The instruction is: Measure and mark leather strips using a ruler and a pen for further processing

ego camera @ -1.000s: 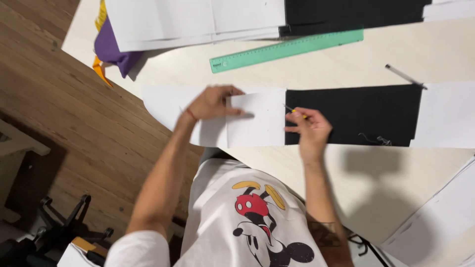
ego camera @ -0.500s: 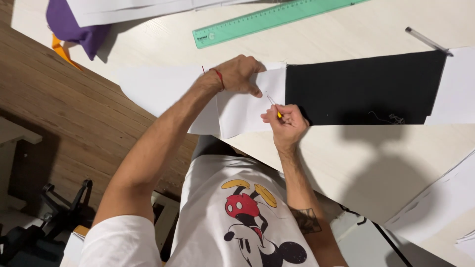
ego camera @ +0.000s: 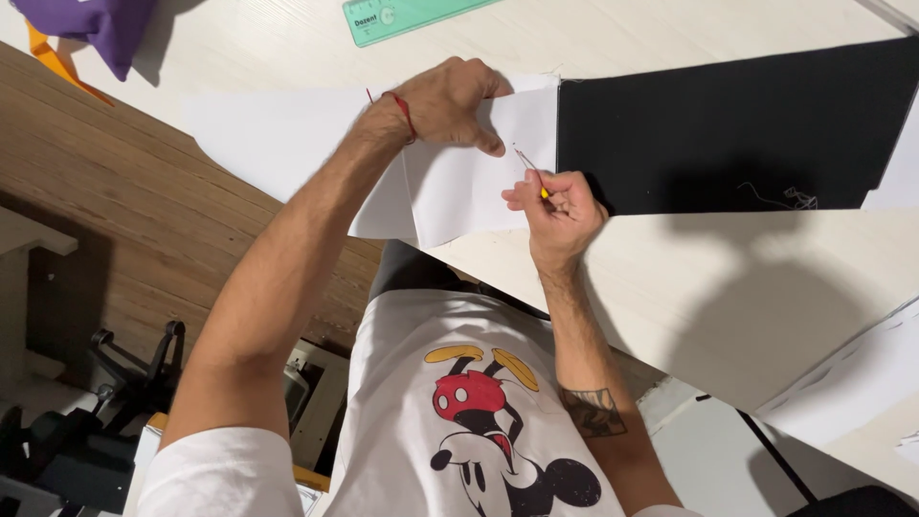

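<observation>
My left hand (ego camera: 450,101), a red thread around its wrist, presses flat on a white paper pattern piece (ego camera: 459,196) at the table's near edge. My right hand (ego camera: 560,206) pinches a thin pointed tool with a yellow handle (ego camera: 529,170). Its tip touches the white paper just below my left fingertips. A black fabric piece (ego camera: 728,124) lies against the paper's right edge, with a small tangle of thread near its lower right corner.
A green ruler (ego camera: 402,14) lies at the far side of the pale table (ego camera: 718,278). Purple cloth (ego camera: 96,24) and an orange strip (ego camera: 57,62) sit at the top left. White sheets (ego camera: 852,383) lie at the lower right. Wooden floor (ego camera: 115,220) and dark equipment (ego camera: 115,383) are to the left.
My right hand has shifted left from the black fabric's edge onto the white paper with the tool. My left hand stays pressed on the paper. The view has drawn closer.
</observation>
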